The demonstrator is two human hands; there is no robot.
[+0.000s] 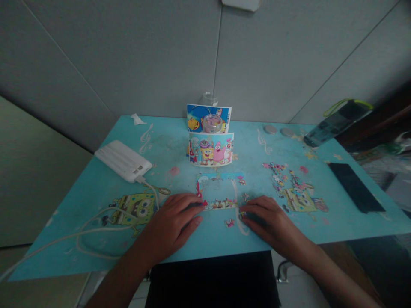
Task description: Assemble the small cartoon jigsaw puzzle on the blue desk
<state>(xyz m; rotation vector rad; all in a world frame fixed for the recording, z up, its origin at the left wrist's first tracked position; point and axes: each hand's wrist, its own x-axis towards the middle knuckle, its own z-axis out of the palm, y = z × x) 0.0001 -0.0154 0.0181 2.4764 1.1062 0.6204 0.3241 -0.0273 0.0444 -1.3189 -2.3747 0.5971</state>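
Observation:
A partly assembled puzzle frame [221,205] lies on the blue table, its border pieces joined around a bare middle. My left hand [178,218] rests at its lower left corner, fingers apart and flat, fingertips touching the edge. On the other side, my right hand [268,216] has its fingers together over a small puzzle piece [242,214] at the lower right. One loose piece [230,223] lies below the frame, and others lie near its right side. Behind it stands a picture card [211,149] showing cartoon characters.
A pile of loose pieces [278,176] lies to the right. Farther right are a dark phone-like slab [355,187] and a bottle [335,124]. A white power bank [123,161] with a cable sits left. A round clear container [212,124] stands behind the card.

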